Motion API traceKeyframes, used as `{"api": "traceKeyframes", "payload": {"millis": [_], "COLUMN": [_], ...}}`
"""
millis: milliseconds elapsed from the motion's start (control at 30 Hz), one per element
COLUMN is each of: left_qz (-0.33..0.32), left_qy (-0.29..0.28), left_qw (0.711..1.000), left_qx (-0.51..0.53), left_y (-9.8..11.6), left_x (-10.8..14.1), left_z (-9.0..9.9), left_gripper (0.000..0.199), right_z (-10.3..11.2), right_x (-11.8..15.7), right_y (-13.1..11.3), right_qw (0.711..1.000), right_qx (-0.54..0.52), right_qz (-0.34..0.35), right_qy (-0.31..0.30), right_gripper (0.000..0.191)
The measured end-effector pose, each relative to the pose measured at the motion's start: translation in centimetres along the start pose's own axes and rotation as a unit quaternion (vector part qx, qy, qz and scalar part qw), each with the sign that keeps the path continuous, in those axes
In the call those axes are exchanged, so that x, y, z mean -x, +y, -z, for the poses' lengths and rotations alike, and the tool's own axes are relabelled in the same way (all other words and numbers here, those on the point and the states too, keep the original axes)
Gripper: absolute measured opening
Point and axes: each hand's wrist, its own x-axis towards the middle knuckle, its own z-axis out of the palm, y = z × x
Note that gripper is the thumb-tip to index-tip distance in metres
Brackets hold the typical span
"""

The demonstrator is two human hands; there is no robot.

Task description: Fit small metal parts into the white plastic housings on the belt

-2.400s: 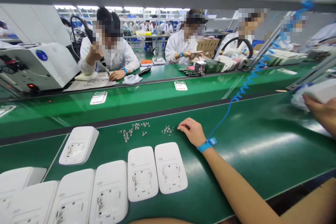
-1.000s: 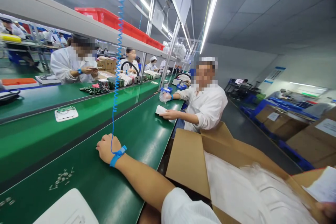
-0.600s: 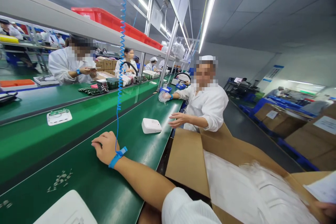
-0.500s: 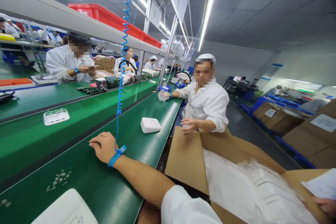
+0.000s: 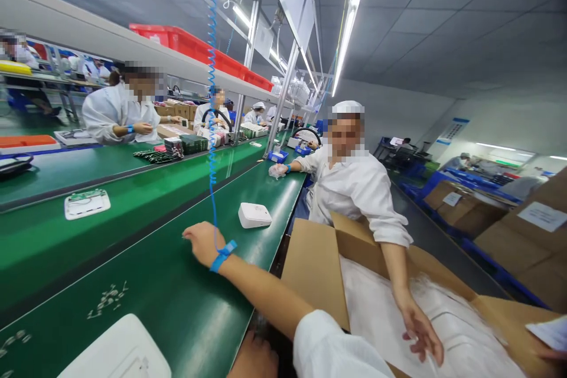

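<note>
Single head-worn view, set at seated height at the near edge of the green conveyor belt (image 5: 186, 307). It faces along the line toward the right, tilted upward enough to take in ceiling lights. The left hand (image 5: 201, 242) and open cardboard box (image 5: 314, 271) lie close below; workers opposite sit farther off.

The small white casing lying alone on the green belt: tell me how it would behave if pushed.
The white casing lies flat and low on the belt, so it would probably slide rather than tip or roll. Its shell looks like rigid plastic, likely stiff and light for its size. The belt's glossy surface suggests it may skid easily, though that sheen is only a hint.
</note>
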Motion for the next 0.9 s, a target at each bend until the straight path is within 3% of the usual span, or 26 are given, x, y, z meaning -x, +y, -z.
{"api": "traceKeyframes", "payload": {"millis": [100, 200, 300, 333, 433, 533, 600, 700, 767, 900], "left_qz": [0.003, -0.012, -0.061, -0.076, -0.077, 0.055, 0.194, 0.365, 0.400, 0.368], "left_qy": [-0.015, -0.023, 0.003, 0.043, 0.236, 0.344, 0.376, 0.413, 0.424, 0.393], "left_qw": [1.000, 1.000, 0.998, 0.996, 0.967, 0.936, 0.906, 0.834, 0.812, 0.841], "left_qx": [0.013, 0.001, -0.021, -0.026, -0.053, -0.044, -0.012, -0.004, -0.027, -0.048], "left_y": [-0.1, 0.3, 0.1, -0.1, -0.7, -1.8, -2.8, -4.1, -4.6, -5.1], "left_x": [1.4, 1.3, 0.4, 0.4, 1.5, 3.3, 4.0, 4.2, 4.0, 3.5], "left_z": [-1.8, -3.2, -2.5, -1.7, 1.7, 5.3, 6.6, 6.6, 5.8, 4.6], "left_gripper": [0.028, 0.013, 0.017, 0.016, 0.009, 0.005, 0.007, 0.023, 0.038, 0.056], "right_z": [5.4, 10.2, 12.4, 12.4, 10.7, 7.6, 5.7, 4.4, 4.6, 6.2], "right_x": [2.2, 3.8, 5.0, 5.5, 6.9, 7.6, 7.6, 6.8, 6.1, 5.2], "right_y": [4.3, 8.7, 11.3, 11.6, 10.8, 7.9, 5.5, 2.1, 0.8, 0.6], "right_qw": [0.996, 0.983, 0.977, 0.976, 0.978, 0.990, 0.997, 0.998, 0.998, 0.997], "right_qx": [0.039, 0.072, 0.085, 0.087, 0.081, 0.045, 0.009, -0.035, -0.051, -0.055], "right_qz": [-0.062, -0.135, -0.158, -0.159, -0.152, -0.114, -0.079, -0.035, -0.009, 0.038], "right_qy": [0.043, 0.097, 0.119, 0.122, 0.115, 0.064, 0.017, -0.032, -0.045, -0.042], "right_gripper": [0.028, 0.037, 0.035, 0.033, 0.028, 0.023, 0.020, 0.016, 0.016, 0.018]}}
